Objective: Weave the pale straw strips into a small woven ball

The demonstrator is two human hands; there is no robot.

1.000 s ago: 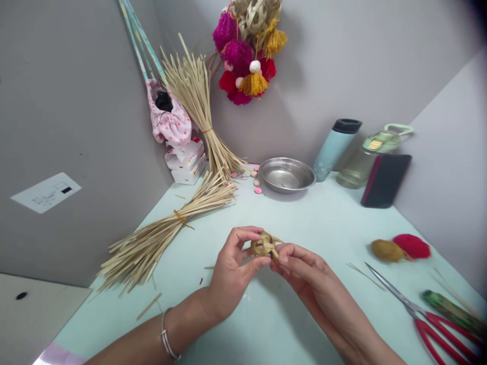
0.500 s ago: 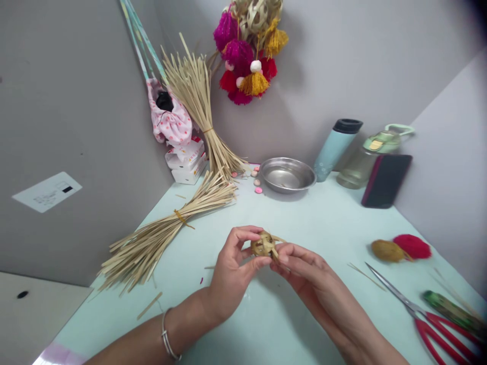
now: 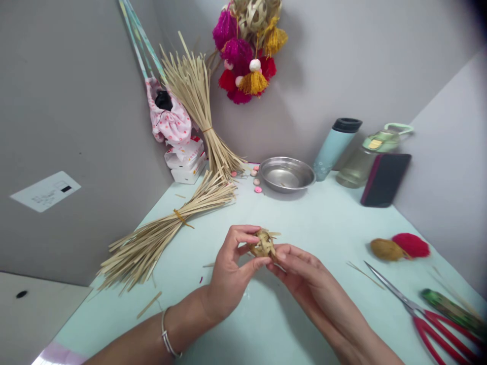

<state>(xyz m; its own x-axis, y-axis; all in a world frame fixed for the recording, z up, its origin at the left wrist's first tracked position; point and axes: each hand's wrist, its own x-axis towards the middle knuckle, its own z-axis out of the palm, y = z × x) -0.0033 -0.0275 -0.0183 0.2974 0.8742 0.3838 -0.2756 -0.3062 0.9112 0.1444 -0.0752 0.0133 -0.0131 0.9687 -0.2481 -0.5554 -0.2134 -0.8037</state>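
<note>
A small woven straw ball [image 3: 263, 243] is held just above the pale green table [image 3: 304, 223], near its middle. My left hand [image 3: 232, 271] pinches the ball from the left with thumb and fingers curled round it. My right hand [image 3: 300, 274] grips its right side, fingertips pressed on a loose strip end. Both wrists rest low over the table's front. A thin bracelet sits on my left wrist.
Two tied straw bundles [image 3: 167, 228] lie and lean at the left. At the back stand a steel bowl [image 3: 287, 174], a tumbler [image 3: 337, 147], a bottle [image 3: 365, 157] and a phone [image 3: 385, 180]. Red scissors [image 3: 426, 317] and two pompoms [image 3: 399, 247] lie right. Tassels [image 3: 247, 56] hang on the wall.
The ball has been turned slightly between my fingers, and loose strip ends now stick up from its top. Both hands stay in the same place.
</note>
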